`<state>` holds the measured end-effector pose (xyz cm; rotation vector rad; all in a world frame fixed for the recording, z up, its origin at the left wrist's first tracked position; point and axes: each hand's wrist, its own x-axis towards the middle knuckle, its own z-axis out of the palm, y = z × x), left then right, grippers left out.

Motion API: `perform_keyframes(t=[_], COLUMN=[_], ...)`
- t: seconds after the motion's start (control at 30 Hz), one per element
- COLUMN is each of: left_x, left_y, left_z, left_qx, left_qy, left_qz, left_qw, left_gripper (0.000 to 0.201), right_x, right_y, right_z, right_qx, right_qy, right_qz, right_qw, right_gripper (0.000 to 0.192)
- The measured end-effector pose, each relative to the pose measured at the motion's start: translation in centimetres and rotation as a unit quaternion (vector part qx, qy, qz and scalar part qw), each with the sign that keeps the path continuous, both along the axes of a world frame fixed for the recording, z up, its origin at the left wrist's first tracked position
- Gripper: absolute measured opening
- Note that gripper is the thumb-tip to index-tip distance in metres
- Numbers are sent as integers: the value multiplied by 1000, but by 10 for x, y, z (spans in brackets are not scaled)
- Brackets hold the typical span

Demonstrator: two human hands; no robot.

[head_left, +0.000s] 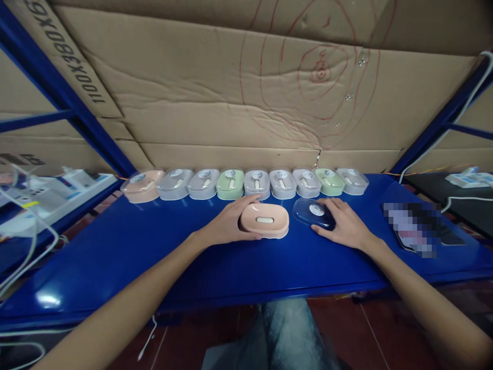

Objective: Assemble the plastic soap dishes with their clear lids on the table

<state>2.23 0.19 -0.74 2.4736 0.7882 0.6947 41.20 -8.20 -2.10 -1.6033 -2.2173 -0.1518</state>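
Note:
A peach soap-box base [265,220] with a slot in its middle lies on the blue table [127,257]. My left hand [228,222] grips its left side. Just to the right, a clear lid [313,213] with a round sticker rests on the table, and my right hand [345,223] lies on its right edge, fingers over it. Behind both hands, a row of several lidded soap boxes [246,183] in peach, grey and green stands along the table's back edge.
A cardboard wall [246,92] rises behind the row. A flat dark object [419,228] lies at the right of the table. Blue shelf posts [73,103] stand on both sides. White cables and boxes [46,198] sit at the left.

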Motion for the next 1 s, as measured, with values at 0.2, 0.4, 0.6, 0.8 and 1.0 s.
perform_keyframes(t=[0.2, 0.4, 0.6, 0.8, 1.0], left_x=[-1, -1, -1, 1, 1], left_y=[-2, -1, -3, -5, -4], left_z=[1, -1, -7, -4, -2], left_qx=[-5, -18, -40, -37, -35], left_qy=[25, 55, 35, 39, 26], left_qz=[-3, -4, 4, 4, -3], left_qw=[1000, 998, 999, 999, 999], left_gripper=[115, 119, 117, 114, 115], right_x=[-10, -70, -132, -135, -133], right_y=[-2, 5, 35, 36, 35], right_z=[18, 52, 31, 0, -3], right_qx=[2, 4, -50, -13, -17], right_qy=[-35, 32, 21, 97, 191], right_qz=[7, 143, 272, 237, 257], right_qw=[999, 989, 961, 967, 947], right_gripper=[70, 69, 76, 78, 83])
